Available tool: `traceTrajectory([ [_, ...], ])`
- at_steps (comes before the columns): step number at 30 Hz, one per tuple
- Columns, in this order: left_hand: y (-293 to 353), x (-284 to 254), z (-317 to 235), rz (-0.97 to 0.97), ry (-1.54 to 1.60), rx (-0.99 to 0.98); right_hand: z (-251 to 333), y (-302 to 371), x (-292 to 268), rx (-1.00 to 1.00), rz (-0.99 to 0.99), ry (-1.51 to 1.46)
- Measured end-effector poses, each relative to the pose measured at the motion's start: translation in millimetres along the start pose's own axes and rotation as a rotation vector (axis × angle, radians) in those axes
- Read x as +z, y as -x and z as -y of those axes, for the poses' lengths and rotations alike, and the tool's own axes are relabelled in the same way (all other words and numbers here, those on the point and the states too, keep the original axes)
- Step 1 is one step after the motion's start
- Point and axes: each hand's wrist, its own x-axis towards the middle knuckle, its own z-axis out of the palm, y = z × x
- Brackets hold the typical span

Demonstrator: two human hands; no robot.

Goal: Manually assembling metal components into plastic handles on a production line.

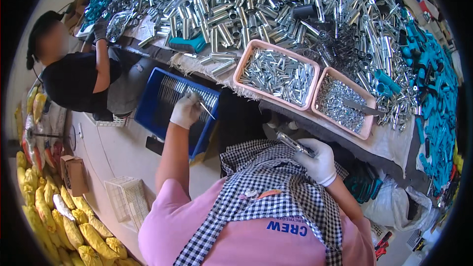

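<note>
My left hand (pixel 185 110), in a white glove, is over a blue crate (pixel 144 125) to the left of my body. Its fingers are closed on a thin metal rod (pixel 207 110) that slants down to the right. Inside the crate, similar slim metal rods (pixel 170 87) lie side by side in a row. Close to my apron, my right hand (pixel 319 161), also gloved in white, grips a silver metal fitting (pixel 294 144) whose far end points up and left. The glove covers part of it, and its exact kind cannot be made out.
Metal tubes (pixel 231 10) heap across the table. At its near edge stand a pink tray of short pins (pixel 238 75) and a pink tray of small parts (pixel 323 77). Teal handles (pixel 438 118) pile up at right. A co-worker (pixel 74 76) is at far left; yellow bags (pixel 93 239) lie lower left.
</note>
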Motion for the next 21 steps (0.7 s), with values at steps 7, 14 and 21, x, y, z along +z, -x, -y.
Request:
traceTrajectory([
  [7,90.9,121.0,35.8,0.141,-0.298,0.115,3.2,12.2,-6.5,-0.302,-0.101,0.197],
  [14,115.2,202.7,66.1,0.026,-0.287,0.144,-20.8,45.7,-26.7,-0.3,-0.296,0.287],
  [21,123.9,229.2,85.8,0.098,-0.267,0.052,-34.7,52.7,-35.0,-0.362,-0.41,0.395],
])
